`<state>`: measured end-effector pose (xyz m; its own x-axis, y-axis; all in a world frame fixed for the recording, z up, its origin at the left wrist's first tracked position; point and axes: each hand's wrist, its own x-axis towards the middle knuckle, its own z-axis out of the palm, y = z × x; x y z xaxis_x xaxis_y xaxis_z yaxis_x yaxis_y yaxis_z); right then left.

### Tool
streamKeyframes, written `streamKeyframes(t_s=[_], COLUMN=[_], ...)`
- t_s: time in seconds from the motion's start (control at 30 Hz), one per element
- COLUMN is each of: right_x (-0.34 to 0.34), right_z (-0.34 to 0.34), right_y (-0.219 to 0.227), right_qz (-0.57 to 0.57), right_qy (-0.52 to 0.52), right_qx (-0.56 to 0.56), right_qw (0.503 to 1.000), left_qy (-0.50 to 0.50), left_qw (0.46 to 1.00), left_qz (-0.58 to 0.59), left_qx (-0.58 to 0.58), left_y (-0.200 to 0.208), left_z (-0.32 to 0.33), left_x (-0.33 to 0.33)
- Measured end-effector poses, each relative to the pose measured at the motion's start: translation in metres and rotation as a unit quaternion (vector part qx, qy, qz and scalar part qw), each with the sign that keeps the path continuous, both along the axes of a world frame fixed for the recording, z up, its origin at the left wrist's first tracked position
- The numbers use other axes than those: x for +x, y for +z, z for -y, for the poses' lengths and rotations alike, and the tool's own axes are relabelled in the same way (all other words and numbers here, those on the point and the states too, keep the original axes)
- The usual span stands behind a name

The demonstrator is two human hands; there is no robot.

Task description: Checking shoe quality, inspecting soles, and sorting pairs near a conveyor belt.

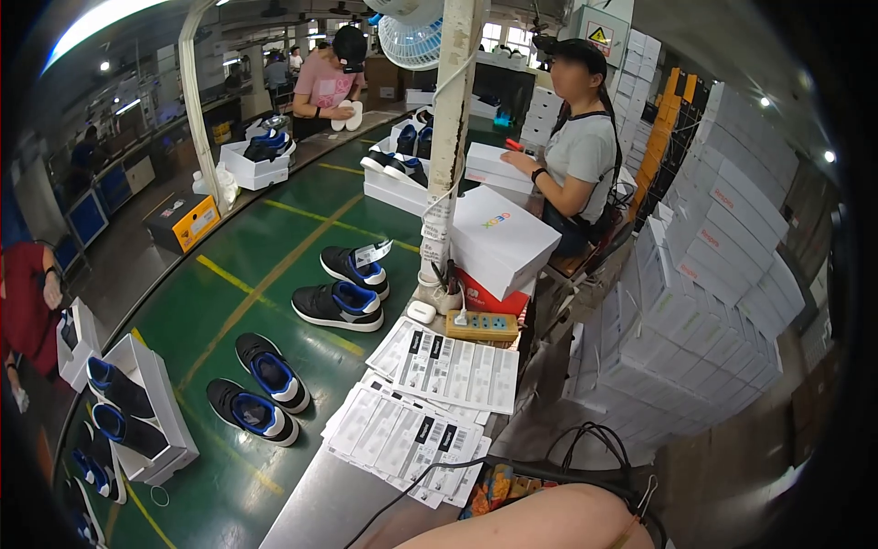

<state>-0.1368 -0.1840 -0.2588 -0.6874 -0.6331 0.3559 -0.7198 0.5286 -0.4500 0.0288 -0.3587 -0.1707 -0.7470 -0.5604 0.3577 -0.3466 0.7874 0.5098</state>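
Note:
Neither of my hands shows; a bare stretch of my arm (549, 517) crosses the lower edge, and I cannot tell which arm it is. Just beyond it, sheets of printed labels (466, 375) lie in overlapping stacks along the metal edge. On the green conveyor belt (320, 197) stand two pairs of black sneakers with blue linings. The nearer pair includes a sneaker (240, 414) at front left; the farther pair, with another sneaker (337, 307), sits beside the pole. A paper tag sticks out of one farther shoe.
An open white shoebox (174, 453) holds sneakers at left. A painted pole (448, 137) rises beside a power strip (480, 327) and a closed white shoebox (503, 233). Stacked boxes (681, 320) fill the right. Co-workers stand or sit around the belt; a black cable (416, 480) crosses the labels.

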Motion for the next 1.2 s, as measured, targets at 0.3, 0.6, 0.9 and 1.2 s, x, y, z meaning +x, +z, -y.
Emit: streamKeyframes(t_s=[0.3,0.6,0.9,1.2], right_x=[0.067,0.07,0.068,0.071], right_z=[0.054,0.024,0.023,0.033], right_y=[0.065,0.113,0.127,0.125], right_qz=[0.012,0.059,0.09,0.054], right_qy=[0.12,0.153,0.171,0.137], right_qx=[-0.018,0.078,0.143,0.129], right_qw=[0.993,0.983,0.971,0.981], left_qy=[0.048,0.161,0.155,0.002], left_qw=[0.996,0.965,0.97,0.957], left_qz=[-0.013,0.146,0.124,-0.031], left_qx=[-0.073,-0.144,-0.14,-0.289], left_y=[-0.012,0.048,0.054,0.144], left_z=[0.058,0.002,-0.01,-0.066], left_x=[0.072,0.072,0.068,0.087])
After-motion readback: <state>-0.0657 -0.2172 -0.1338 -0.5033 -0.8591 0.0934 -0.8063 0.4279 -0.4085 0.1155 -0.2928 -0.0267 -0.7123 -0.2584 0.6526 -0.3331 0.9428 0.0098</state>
